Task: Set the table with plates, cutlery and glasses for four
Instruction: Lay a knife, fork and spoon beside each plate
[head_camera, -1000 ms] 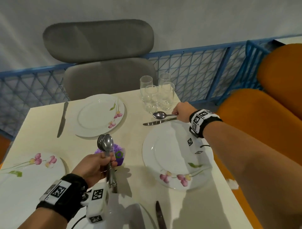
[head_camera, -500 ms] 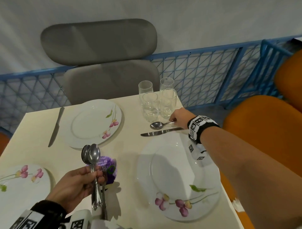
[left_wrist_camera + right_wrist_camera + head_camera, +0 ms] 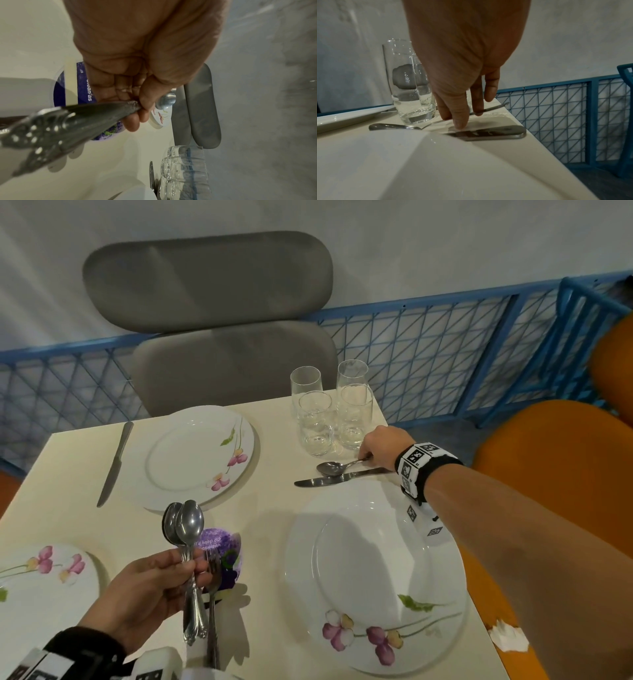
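- The right hand reaches across the cream table to a spoon that lies flat just beside a knife; both lie between the cluster of four glasses and the right plate.
- In the right wrist view, the right hand's fingers hang down, only slightly bent, with their tips on the spoon's handle and the thumb tip down at the table beside the knife; they are not wrapped around it.
- The left hand grips a bundle of cutlery upright above the table, with the fingers and thumb curled tight around the handles.
- Two spoon bowls stand above that fist, and fork tines show beside them.
- Under the bundle, a purple printed card lies on the table.
- The far plate sits before a grey chair, with a second knife lying just to its left.
- A third floral plate shows at the left edge of the table.
- An orange chair stands on the right, and a blue mesh fence runs behind the table.
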The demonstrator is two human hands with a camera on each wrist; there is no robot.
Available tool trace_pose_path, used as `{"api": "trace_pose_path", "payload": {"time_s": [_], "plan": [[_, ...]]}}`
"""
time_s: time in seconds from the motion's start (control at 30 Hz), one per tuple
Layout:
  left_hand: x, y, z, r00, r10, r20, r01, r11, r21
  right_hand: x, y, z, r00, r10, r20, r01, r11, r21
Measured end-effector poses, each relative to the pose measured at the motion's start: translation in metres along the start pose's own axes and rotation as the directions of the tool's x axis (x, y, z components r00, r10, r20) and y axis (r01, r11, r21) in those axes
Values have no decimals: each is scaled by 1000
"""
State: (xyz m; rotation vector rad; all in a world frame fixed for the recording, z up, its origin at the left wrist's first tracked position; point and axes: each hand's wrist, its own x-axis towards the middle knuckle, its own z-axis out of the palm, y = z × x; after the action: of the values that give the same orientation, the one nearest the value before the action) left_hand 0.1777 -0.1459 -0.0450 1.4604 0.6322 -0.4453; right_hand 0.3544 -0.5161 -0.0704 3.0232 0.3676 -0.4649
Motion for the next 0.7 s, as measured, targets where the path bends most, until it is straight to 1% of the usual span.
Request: {"api": "trace_pose_path", "payload": {"time_s": [0.2,0.37,0.5,0.7], "plan": [[-3,2,0,1000,-1,-12,1,1000,-13,8,-2,4,999,-25,23,25,1000,1],[-3,0,-3,1000,7,-20,-7,1000,-14,12,-4,5,999,-20,50,21,1000,-6],[-4,1,-2,1000,18,-16,-18,1000,-11,9,-2,3,997,6,75,-7,1000,13],[-2,-1,0,1000,11,-2,-11,1000,-9,3,5,2,995,62,73,-65,997,41]]}}
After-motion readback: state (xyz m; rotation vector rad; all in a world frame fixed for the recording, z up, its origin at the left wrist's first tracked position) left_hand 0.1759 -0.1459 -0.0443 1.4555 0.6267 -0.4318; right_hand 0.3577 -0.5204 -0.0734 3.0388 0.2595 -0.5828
